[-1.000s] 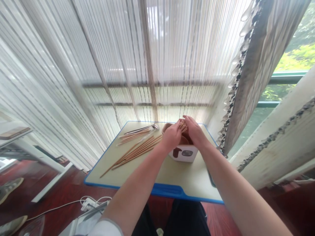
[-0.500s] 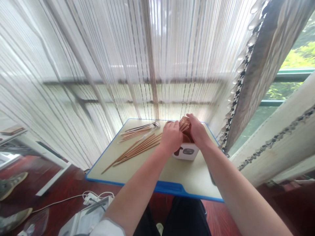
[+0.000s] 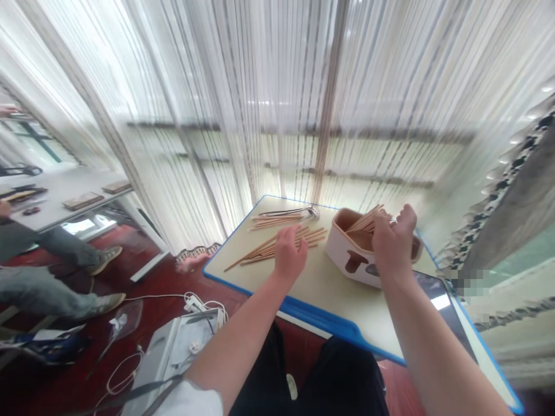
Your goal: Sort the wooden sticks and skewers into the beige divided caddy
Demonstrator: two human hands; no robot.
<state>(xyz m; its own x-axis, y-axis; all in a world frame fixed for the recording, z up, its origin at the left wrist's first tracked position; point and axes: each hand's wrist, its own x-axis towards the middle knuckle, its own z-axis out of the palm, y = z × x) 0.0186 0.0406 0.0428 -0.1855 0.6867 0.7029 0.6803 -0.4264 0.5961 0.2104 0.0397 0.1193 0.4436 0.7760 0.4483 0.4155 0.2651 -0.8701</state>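
My left hand [image 3: 290, 254] is over the loose wooden chopsticks [image 3: 255, 252] fanned out on the table. Its thumb stands apart from the fingers, and it holds nothing that I can see. At the box, my right hand [image 3: 395, 240] curls around the upper ends of a bundle of chopsticks [image 3: 365, 221]; part of the grip is hidden. The bundle leans inside a white box [image 3: 351, 263] with a brown interior and a brown mark on its front. Behind the loose chopsticks lie a metal slotted spoon [image 3: 313, 212] and more thin sticks [image 3: 276, 221].
The cream table [image 3: 329, 297] has a blue edge. A dark flat tablet-like panel [image 3: 446, 312] lies right of the box. Striped sheer curtains [image 3: 286, 104] hang behind. On the floor at left are cables [image 3: 195, 300] and a pale case [image 3: 173, 346]; another person's legs [image 3: 56, 289] show beyond.
My left hand has left the bundle at the box and moved left over the loose chopsticks. My right hand stays at the bundle. The view has swung left, showing more of the room.
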